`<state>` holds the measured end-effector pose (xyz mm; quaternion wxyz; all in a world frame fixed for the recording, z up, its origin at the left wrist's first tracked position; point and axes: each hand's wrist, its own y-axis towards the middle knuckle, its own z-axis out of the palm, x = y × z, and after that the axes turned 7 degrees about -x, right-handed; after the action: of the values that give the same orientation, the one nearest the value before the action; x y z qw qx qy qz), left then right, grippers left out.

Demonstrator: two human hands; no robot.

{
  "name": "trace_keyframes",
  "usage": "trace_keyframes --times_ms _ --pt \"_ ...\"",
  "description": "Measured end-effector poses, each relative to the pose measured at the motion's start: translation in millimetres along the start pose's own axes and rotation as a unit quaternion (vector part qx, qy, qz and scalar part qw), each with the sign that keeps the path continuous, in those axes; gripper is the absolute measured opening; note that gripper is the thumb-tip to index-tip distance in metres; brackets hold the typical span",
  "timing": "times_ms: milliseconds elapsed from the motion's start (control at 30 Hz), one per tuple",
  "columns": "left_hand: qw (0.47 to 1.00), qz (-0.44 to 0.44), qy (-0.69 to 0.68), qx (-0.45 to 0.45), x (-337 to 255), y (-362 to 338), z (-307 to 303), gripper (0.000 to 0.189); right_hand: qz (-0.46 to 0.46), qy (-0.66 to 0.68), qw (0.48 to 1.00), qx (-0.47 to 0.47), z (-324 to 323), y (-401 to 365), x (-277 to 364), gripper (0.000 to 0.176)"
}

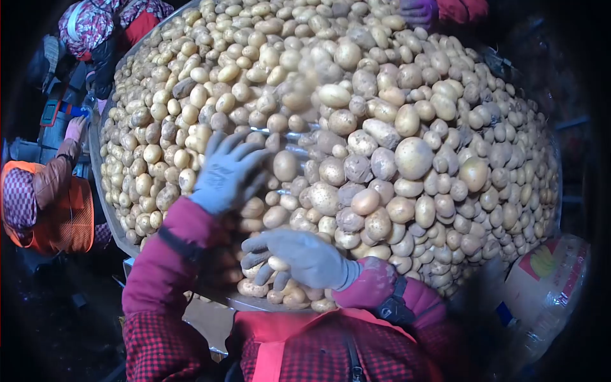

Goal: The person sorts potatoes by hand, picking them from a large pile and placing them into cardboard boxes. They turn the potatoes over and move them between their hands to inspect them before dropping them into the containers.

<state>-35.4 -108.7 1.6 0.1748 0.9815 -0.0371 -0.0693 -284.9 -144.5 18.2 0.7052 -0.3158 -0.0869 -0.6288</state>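
A large heap of potatoes (414,158) fills a wide table or bin before me. My left hand (229,173), in a grey glove, lies over the heap with its fingers spread, close to a roundish potato (285,165). Nearer to my body, my right hand (302,258), also gloved in grey, points left with its fingers curled. A small pale potato (277,263) shows between its fingers and thumb. More potatoes (296,298) lie just below this hand, at the near edge. Strips of a shiny surface (296,150) show through a gap in the heap.
A co-worker in an orange vest (67,216) is at the left, beside a device with a display (49,113). Another person in a patterned top (95,25) stands at the upper left. A co-worker's gloved hand (420,11) reaches in at the top. A plastic-wrapped carton (547,286) stands at right.
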Motion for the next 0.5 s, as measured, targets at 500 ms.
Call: trace_keyframes --times_ms 500 --pt "0.976 -0.096 -0.136 0.143 -31 2 -20 0.057 0.017 0.020 0.999 -0.032 3 -2 -6 0.058"
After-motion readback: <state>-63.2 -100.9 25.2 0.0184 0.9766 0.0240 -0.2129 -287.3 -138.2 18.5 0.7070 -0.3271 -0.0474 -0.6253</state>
